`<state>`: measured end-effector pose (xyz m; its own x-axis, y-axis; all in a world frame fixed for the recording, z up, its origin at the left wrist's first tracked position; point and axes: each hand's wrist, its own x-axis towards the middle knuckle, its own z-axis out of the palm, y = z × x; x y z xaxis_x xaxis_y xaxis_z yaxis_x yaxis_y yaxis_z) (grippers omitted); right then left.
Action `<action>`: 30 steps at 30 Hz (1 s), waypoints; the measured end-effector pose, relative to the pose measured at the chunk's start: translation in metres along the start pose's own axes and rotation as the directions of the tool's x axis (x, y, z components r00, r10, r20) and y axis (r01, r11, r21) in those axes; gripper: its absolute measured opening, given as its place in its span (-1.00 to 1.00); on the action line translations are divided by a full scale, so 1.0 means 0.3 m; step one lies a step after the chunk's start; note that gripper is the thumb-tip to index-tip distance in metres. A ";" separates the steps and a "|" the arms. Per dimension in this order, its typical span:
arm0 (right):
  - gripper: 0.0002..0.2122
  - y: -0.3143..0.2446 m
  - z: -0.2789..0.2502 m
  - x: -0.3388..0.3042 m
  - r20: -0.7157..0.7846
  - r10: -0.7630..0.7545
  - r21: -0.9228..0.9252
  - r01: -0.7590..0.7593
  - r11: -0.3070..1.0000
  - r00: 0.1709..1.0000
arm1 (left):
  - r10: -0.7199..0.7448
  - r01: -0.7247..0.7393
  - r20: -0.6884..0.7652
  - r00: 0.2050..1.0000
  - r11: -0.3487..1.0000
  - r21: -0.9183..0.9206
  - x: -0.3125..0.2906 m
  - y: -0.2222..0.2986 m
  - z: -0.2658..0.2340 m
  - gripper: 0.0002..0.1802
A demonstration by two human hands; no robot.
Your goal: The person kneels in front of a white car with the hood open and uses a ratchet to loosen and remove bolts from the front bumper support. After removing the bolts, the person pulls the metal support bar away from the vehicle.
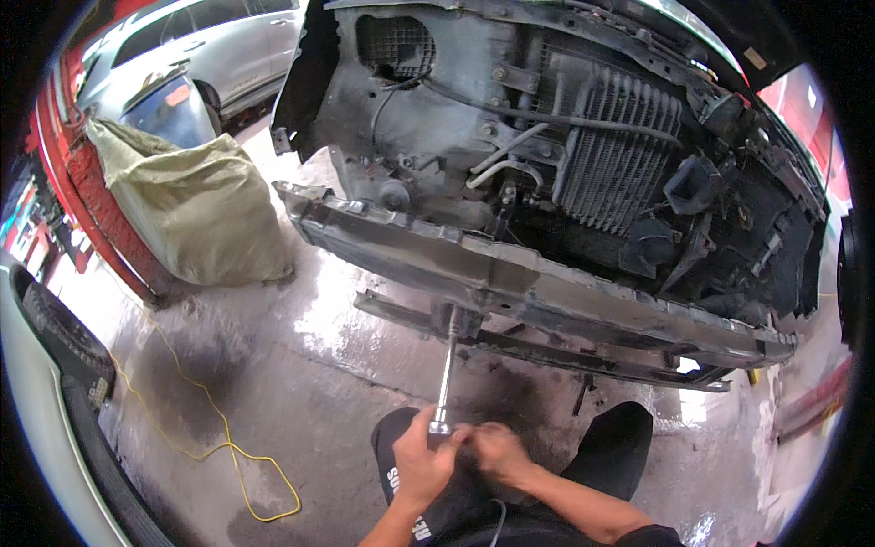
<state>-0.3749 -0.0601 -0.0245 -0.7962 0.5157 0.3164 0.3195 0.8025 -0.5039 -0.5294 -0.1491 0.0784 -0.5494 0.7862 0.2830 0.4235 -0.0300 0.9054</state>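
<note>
My left hand (425, 462) is closed around the head end of a socket wrench with a long chrome extension bar (445, 383). The bar points away from me, and its far end meets the underside of the car's bare bumper beam (510, 273). Just right of the wrench head, my right hand (499, 453) is curled shut and slightly blurred. Whatever its fingers grip is hidden. Below the beam runs a thin lower crossbar (547, 354). Behind the beam, the car's open front shows a finned cooler (620, 146) and hoses.
A filled pale sack (196, 210) leans by a red post (100, 210) at left. Yellow cord (228, 445) lies looped on the wet, stained floor. A silver car (200, 46) stands behind, another vehicle (55, 410) at near left. Small dark parts (583, 394) lie under the beam.
</note>
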 end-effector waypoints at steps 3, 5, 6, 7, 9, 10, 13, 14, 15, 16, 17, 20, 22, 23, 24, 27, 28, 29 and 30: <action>-0.76 -0.115 0.030 0.143 0.233 0.213 0.286 -0.276 0.918 0.949 | 0.062 -0.059 -0.006 0.998 0.971 0.232 0.001 -0.024 -0.031 -0.50; -0.72 -0.154 0.029 0.198 0.211 0.179 0.545 -0.268 0.794 0.961 | 0.087 -0.073 -0.037 0.996 0.956 0.286 0.014 -0.021 -0.072 -0.49; -0.71 -0.179 0.003 0.203 0.191 0.220 0.682 -0.291 0.671 0.956 | 0.127 -0.112 -0.040 0.991 0.956 0.270 0.022 -0.031 -0.087 -0.50; -0.69 -0.229 -0.052 0.209 0.190 0.255 0.790 -0.302 0.534 0.948 | 0.162 -0.143 -0.056 0.985 0.958 0.250 0.026 -0.049 -0.099 -0.51; -0.64 -0.235 -0.116 0.214 0.257 0.257 0.840 -0.347 0.418 0.932 | 0.191 -0.173 -0.052 0.980 0.955 0.241 0.013 -0.047 -0.087 -0.49; -0.62 -0.239 -0.130 0.220 0.291 0.255 0.800 -0.380 0.464 0.922 | 0.187 -0.170 -0.042 0.981 0.950 0.261 0.005 -0.042 -0.080 -0.46; -0.59 -0.274 -0.162 0.239 0.334 0.273 0.679 -0.431 0.594 0.902 | 0.183 -0.161 -0.056 0.981 0.948 0.275 -0.015 -0.038 -0.064 -0.43; -0.59 -0.285 -0.166 0.249 0.309 0.290 0.645 -0.424 0.636 0.906 | 0.185 -0.158 -0.090 0.979 0.956 0.247 -0.017 -0.049 -0.056 -0.47; -0.59 -0.294 -0.170 0.256 0.283 0.305 0.608 -0.416 0.676 0.909 | 0.185 -0.155 -0.124 0.975 0.963 0.219 -0.020 -0.059 -0.049 -0.52; -0.59 -0.302 -0.179 0.267 0.219 0.293 0.614 -0.365 0.700 0.931 | 0.119 -0.107 -0.181 0.976 0.991 0.076 -0.027 -0.069 -0.040 -0.59; -0.59 -0.309 -0.187 0.277 0.154 0.278 0.616 -0.312 0.724 0.948 | 0.046 -0.064 -0.226 0.973 0.995 -0.072 -0.046 -0.084 -0.030 -0.65; -0.62 -0.291 -0.187 0.288 0.277 0.353 0.523 -0.449 0.725 0.894 | -0.215 0.094 -0.218 0.952 0.883 -0.461 -0.139 -0.122 -0.016 -0.74; -0.63 -0.345 -0.248 0.301 0.391 0.408 0.548 -0.565 0.617 0.825 | -0.410 0.276 -0.037 0.911 0.675 -0.684 -0.192 -0.142 -0.008 -0.61; -0.65 -0.353 -0.258 0.303 0.405 0.411 0.562 -0.577 0.593 0.817 | -0.490 0.399 0.122 0.863 0.513 -0.760 -0.213 -0.146 -0.003 -0.53; -0.67 -0.359 -0.265 0.303 0.420 0.413 0.575 -0.589 0.568 0.808 | -0.536 0.510 0.287 0.794 0.330 -0.795 -0.221 -0.150 0.005 -0.44; -0.68 -0.290 -0.191 0.274 0.111 0.264 0.484 -0.284 0.828 0.958 | -0.480 0.511 0.472 0.740 -0.057 -0.858 -0.105 -0.064 0.021 -0.23; -0.68 -0.281 -0.179 0.278 -0.036 0.138 0.379 -0.114 0.918 0.990 | -0.449 0.497 0.523 0.724 -0.186 -0.848 -0.082 -0.050 0.019 -0.16; -0.68 -0.278 -0.180 0.274 -0.011 0.138 0.364 -0.125 0.923 0.990 | -0.429 0.458 0.496 0.755 -0.197 -0.867 -0.068 -0.070 0.024 -0.26; -0.68 -0.283 -0.189 0.271 0.014 0.139 0.348 -0.135 0.928 0.990 | -0.433 0.429 0.488 0.758 -0.233 -0.873 -0.058 -0.128 0.039 -0.31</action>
<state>-0.4377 -0.0692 0.0898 -0.7513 0.6177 0.2325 0.2249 0.5708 -0.7897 -0.5276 -0.1545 0.0348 -0.2481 0.9100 -0.3322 -0.9630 -0.1943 0.1869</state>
